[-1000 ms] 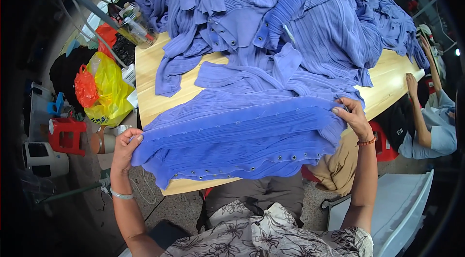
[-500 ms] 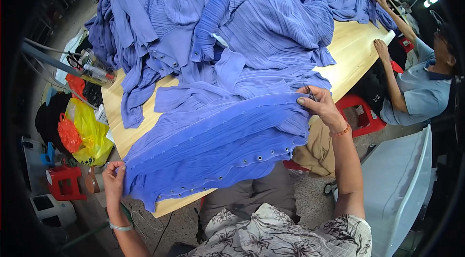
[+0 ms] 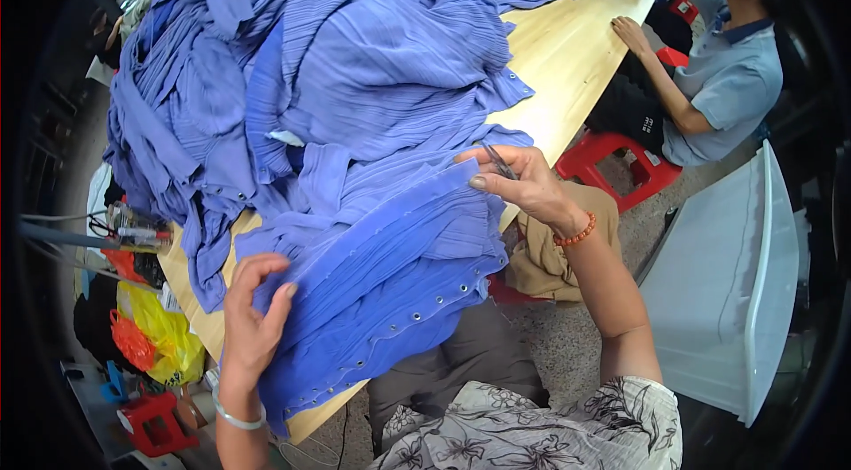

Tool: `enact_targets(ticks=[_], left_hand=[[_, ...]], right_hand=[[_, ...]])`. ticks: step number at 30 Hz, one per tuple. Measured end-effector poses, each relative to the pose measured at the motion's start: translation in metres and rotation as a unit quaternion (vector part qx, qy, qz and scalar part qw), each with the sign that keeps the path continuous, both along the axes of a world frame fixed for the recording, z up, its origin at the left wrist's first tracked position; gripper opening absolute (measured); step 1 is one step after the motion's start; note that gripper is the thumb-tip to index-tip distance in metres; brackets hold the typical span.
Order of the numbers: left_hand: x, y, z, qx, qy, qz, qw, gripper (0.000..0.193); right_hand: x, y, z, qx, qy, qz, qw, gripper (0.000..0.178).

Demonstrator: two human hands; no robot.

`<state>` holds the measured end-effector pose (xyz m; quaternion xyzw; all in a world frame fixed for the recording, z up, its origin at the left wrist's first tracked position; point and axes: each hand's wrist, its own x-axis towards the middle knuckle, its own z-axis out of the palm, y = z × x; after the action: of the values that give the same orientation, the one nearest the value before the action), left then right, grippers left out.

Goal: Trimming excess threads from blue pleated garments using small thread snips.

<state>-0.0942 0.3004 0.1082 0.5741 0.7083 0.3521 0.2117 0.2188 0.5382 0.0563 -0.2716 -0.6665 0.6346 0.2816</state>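
Observation:
A blue pleated garment (image 3: 390,262) spreads over the table edge and my lap, with a smooth front band and a row of metal eyelets along its near edge. My right hand (image 3: 523,182) pinches the band's upper end between thumb and fingers. Dark pointed thread snips (image 3: 499,162) stick up from that same hand. Over the band's left part hovers my left hand (image 3: 254,319), its thumb and fingers curved apart with nothing visible between them. Whether its fingertips brush the cloth I cannot tell.
A big heap of similar blue garments (image 3: 381,62) covers the wooden table (image 3: 567,45). At right sits a co-worker (image 3: 727,89) by a red stool (image 3: 620,164). A pale plastic bin (image 3: 718,284) stands nearer. Tan cloth (image 3: 554,257) and a yellow bag (image 3: 168,337) lie lower.
My left hand has let go of the band's left end and moved right along it, fingers spreading. My right hand still grips the other end. The whole view has shifted.

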Motion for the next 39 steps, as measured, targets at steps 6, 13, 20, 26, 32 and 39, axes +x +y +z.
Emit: enact_targets(ticks=[6,13,20,26,32,39], left_hand=[[0.028,0.095,-0.002,-0.043,-0.132,-0.097,0.986,0.037],[0.066,0.172,-0.004,-0.214,-0.309,-0.242,0.894,0.037],[0.076,0.185,-0.024,-0.259,-0.392,-0.215,0.856,0.017],[0.079,0.179,-0.029,-0.25,-0.462,-0.166,0.835,0.016],[0.083,0.176,-0.018,-0.241,-0.436,-0.126,0.858,0.017],[0.085,0.173,-0.024,-0.227,-0.439,-0.116,0.862,0.019]], right_hand=[[0.003,0.004,0.003,0.013,0.043,0.038,0.998,0.029],[-0.001,0.004,0.003,-0.037,0.047,0.049,0.997,0.027],[-0.001,0.005,-0.002,-0.063,0.058,0.013,0.996,0.021],[-0.007,0.004,-0.014,-0.026,0.066,-0.068,0.995,0.019],[-0.005,-0.012,-0.005,0.407,0.033,-0.188,0.893,0.023],[-0.019,-0.025,-0.01,0.441,-0.034,-0.163,0.882,0.042]])
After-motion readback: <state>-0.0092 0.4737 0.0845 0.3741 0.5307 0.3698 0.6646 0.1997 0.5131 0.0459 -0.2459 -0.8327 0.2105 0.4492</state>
